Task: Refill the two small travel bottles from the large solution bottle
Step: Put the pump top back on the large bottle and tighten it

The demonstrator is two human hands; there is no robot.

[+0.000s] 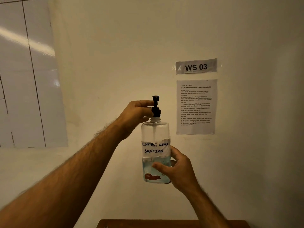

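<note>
Hands held up a clear plastic pump bottle (155, 145), a third full of bluish liquid: right hand (178, 170) wrapped its base, left hand (138, 112) pinched the black pump cap (155, 107).

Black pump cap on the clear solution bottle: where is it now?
Head view, centre: the black pump cap sits atop the clear plastic solution bottle, gripped by the left hand, left of the WS 03 sign.

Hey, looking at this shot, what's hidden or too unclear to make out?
- Travel bottles: none in the head view; only a strip of the table shows at the bottom edge.
- Pump cap: left hand covers its threads, so looseness unknown.
- Instruction sheet: small print mostly unreadable.
- Large bottle: right hand hides its far side.
</note>
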